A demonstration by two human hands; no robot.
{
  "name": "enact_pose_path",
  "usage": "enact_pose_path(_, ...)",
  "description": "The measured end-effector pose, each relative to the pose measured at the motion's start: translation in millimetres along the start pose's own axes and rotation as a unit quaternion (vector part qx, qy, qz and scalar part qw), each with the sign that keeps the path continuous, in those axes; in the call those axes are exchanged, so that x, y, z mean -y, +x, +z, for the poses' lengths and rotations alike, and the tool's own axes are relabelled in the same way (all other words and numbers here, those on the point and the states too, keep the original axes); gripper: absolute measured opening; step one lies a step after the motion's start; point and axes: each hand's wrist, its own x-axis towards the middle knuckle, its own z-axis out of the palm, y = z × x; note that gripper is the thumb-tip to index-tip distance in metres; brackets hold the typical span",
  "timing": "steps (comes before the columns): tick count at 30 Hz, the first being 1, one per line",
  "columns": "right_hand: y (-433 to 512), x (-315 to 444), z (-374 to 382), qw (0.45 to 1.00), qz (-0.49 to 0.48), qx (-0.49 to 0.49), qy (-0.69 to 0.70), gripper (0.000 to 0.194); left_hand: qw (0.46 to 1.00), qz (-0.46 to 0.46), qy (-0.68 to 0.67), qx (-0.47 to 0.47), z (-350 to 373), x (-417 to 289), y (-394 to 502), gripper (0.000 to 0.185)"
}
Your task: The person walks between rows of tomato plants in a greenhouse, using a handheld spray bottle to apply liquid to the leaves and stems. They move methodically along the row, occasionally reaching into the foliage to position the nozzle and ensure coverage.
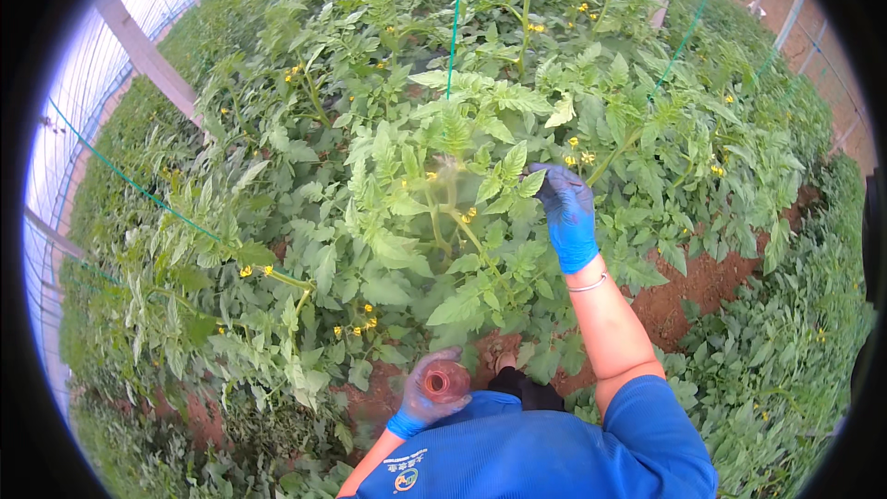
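My left hand [420,388], in a stained blue glove, is wrapped around a reddish open-mouthed bottle [443,381] held low before my body. The round mouth of the bottle faces up at me. My right hand [567,204], also in a blue glove with darkened fingers, reaches forward to a tomato plant [450,222]. Its fingertips are bent together beside a leaf [531,184], and whether they pinch something thin cannot be made out. Small yellow flowers [469,215] hang on the plant's stem to the left of that hand. Another yellow flower cluster [581,158] is just beyond the fingers.
A green string [455,21] runs up from the plant ahead, and another string [132,184] slants at left. Support posts [149,48] rise among the dense rows. Bare reddish soil [700,287] shows at right. Greenhouse film [69,118] curves along the left.
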Motion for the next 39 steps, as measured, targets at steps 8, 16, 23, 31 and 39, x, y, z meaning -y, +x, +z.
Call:
enact_pose_path(8,29.3,3.8,-8.2,0.989,0.026,0.092,-0.115,0.023,0.997,-0.025,0.059,-0.048,11.4,9.0,-12.7,0.080)
enact_pose_path(16,47.2,9.0,-5.1,0.985,0.013,0.115,-0.125,0.023,0.996,-0.022,0.007,-0.092,14.2,21.9,-7.9,0.082)
enact_pose_path(23,65.2,-5.7,-10.8,0.986,0.057,0.138,-0.080,0.022,0.993,-0.029,0.042,-0.104,13.0,15.2,-2.0,0.077)
enact_pose_path(31,67.7,-15.0,-3.6,0.979,0.082,0.159,-0.094,0.027,0.993,-0.034,0.057,-0.101,10.3,19.6,-3.3,0.081)
enact_pose_path(39,64.8,-4.8,-42.3,0.993,-0.025,0.060,-0.097,0.027,0.990,-0.030,0.046,-0.126,11.6,22.6,-5.2,0.080)
